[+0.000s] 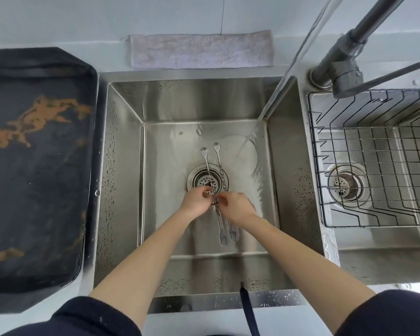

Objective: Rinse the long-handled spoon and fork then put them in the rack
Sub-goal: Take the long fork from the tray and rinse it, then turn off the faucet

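Thin long-handled steel utensils lie low over the left sink basin (272, 166). Two small spoon bowls (215, 146) point away from me and two fork heads (224, 239) point toward me. My left hand (195, 202) and my right hand (238, 208) meet over the handles' middle, just in front of the drain (199, 178), fingertips pinched on the handles. A small dark band shows between the fingers. Water from the tap (344, 69) falls in a stream (249, 139) onto the basin floor right of the spoon bowls, not on them. The wire rack (386, 151) sits in the right basin.
A black tray (34, 166) with brown stains fills the counter on the left. A folded pale cloth (201, 50) lies behind the sink. The tap's lever sticks out over the rack's back left corner. A dark strap (249, 309) hangs at the sink's front edge.
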`<state>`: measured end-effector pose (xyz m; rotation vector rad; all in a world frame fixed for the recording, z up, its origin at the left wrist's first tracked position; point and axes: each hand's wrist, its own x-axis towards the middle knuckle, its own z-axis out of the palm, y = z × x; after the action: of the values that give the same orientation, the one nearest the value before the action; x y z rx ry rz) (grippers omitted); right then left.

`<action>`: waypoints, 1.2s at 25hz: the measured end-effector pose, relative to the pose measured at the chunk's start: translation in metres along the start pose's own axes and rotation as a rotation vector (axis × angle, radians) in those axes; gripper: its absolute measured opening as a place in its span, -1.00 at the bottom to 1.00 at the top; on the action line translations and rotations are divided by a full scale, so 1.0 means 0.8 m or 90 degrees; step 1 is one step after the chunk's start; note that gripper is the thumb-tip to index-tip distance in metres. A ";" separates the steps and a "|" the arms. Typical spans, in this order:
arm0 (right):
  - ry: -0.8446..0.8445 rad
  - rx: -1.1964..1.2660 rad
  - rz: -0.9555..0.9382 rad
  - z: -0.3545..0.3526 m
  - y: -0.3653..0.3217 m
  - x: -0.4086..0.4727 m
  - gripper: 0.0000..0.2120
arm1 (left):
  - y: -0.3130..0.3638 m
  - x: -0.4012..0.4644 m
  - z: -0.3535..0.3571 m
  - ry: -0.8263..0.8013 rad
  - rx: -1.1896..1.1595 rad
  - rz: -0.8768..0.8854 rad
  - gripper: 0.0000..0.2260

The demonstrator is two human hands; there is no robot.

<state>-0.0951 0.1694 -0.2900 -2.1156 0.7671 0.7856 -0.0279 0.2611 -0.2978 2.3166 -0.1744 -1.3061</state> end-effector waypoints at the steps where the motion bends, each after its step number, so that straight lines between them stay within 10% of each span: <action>1: 0.002 -0.009 -0.006 -0.003 0.000 -0.004 -0.64 | 0.000 -0.003 -0.004 0.008 0.036 0.020 -0.63; 12: 0.066 -0.199 -0.103 -0.053 0.005 -0.057 -0.45 | 0.017 -0.057 -0.039 0.049 0.432 0.115 -0.59; 30: 0.293 -0.172 -0.165 -0.145 0.049 -0.174 -0.50 | 0.123 -0.162 -0.041 0.227 0.504 0.297 -0.51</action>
<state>-0.1787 0.0930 -0.1431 -2.6216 0.6208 0.2738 -0.0588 0.2284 -0.1383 2.8228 -1.2085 -0.6195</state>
